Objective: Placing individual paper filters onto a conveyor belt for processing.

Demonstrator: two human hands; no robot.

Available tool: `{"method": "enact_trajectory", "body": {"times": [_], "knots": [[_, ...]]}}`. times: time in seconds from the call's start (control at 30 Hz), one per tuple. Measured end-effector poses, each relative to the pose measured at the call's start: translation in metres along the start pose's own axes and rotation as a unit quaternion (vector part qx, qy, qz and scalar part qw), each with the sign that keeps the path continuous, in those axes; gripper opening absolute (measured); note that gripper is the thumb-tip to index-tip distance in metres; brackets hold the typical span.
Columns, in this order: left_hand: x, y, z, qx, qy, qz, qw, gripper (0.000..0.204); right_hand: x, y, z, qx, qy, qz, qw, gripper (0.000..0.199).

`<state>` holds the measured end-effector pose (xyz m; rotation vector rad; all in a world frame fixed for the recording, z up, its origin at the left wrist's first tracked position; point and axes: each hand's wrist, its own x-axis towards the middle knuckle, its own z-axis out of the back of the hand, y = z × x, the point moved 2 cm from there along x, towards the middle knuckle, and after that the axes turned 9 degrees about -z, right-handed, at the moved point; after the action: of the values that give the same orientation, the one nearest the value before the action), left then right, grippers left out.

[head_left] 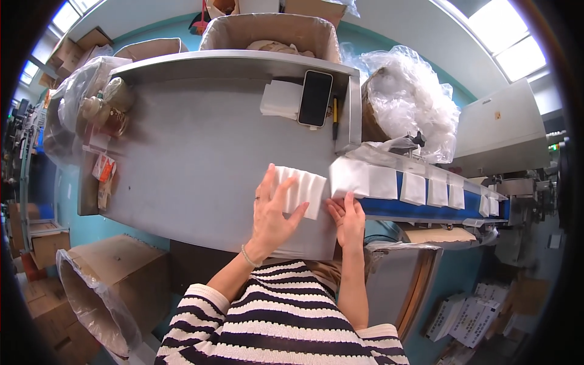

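White folded sheets, perhaps napkins or tissues, stand side by side in a short row [299, 190] on the grey metal table [194, 152]. My left hand [274, 207] is around this row, with fingers on its far and left parts and the thumb at the near right. Just right of it, a white folded packet [348, 177] lies at the near end of a blue conveyor belt [389, 208], slightly blurred. My right hand [347, 222] is palm up at the packet's near edge, fingers apart, one fingertip touching it. More white packets [413, 188] lie spaced along the belt.
A phone [315, 98], a white stack [281, 98] and a yellow-black pen-like cutter [335, 115] lie at the table's back right, inside a raised rim. Bottles [104, 115] stand left. Cardboard boxes [267, 33] and a bag of clear plastic [413, 97] surround the table.
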<state>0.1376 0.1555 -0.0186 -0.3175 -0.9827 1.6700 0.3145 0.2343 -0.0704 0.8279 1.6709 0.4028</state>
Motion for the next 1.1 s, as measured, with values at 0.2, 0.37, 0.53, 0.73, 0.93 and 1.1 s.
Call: {"method": "enact_trajectory", "body": {"times": [0.2,0.37,0.53,0.73,0.93,1.1], "knots": [[0.0,-0.012,0.0,0.047,0.02,-0.004,0.999,0.06,-0.015,-0.007,-0.028,-0.313,0.122,0.109,0.935,0.034],[0.001,0.004,0.001,0.042,-0.008,-0.022,0.999,0.063,0.001,-0.008,0.004,-0.111,0.039,0.031,0.993,0.02],[0.003,0.001,-0.006,-0.066,-0.016,-0.033,0.997,0.063,0.003,-0.015,-0.005,-0.109,0.069,0.005,0.992,0.045],[0.003,-0.005,-0.005,-0.082,0.038,-0.004,0.996,0.078,-0.011,-0.02,-0.024,-0.183,0.149,0.007,0.972,0.037],[0.007,0.007,-0.001,-0.11,0.041,-0.009,0.993,0.081,-0.002,-0.013,0.001,0.014,-0.008,-0.025,1.0,0.022],[0.001,0.011,-0.013,-0.207,0.046,0.043,0.976,0.074,-0.017,-0.017,-0.025,-0.216,0.084,0.017,0.973,0.048]]}}
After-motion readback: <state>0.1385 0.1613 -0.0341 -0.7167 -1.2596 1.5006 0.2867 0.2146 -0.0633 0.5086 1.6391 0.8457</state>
